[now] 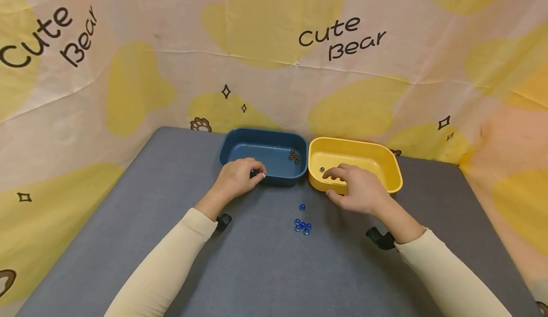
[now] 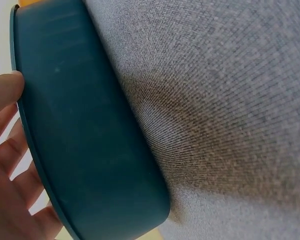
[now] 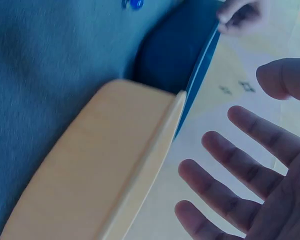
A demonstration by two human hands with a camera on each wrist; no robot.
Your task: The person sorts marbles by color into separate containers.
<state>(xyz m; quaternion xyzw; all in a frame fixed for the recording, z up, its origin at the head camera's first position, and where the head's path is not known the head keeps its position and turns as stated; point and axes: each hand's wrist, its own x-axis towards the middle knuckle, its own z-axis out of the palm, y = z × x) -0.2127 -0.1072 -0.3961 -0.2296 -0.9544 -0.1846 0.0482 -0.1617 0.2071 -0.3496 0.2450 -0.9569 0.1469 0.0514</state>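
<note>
In the head view, my left hand (image 1: 239, 176) is at the near rim of the blue bin (image 1: 284, 181), fingers loosely bent. The left wrist view shows its thumb at the rim and spread fingers beyond it; no marble shows between them. My right hand (image 1: 359, 191) is over the near side of the yellow bin (image 1: 398, 176), with fingers apart and nothing held in the right wrist view. Several brown marbles (image 1: 293, 156) lie in the blue bin's right end. One dark marble (image 1: 322, 169) sits in the yellow bin. Several blue marbles (image 1: 303, 225) lie on the table.
The two bins stand side by side at the back of the grey table (image 1: 257, 269). A single blue marble (image 1: 302, 207) lies between the cluster and the bins. Behind hangs a printed cloth (image 1: 265, 36). Black straps (image 1: 380, 239) show at the wrists.
</note>
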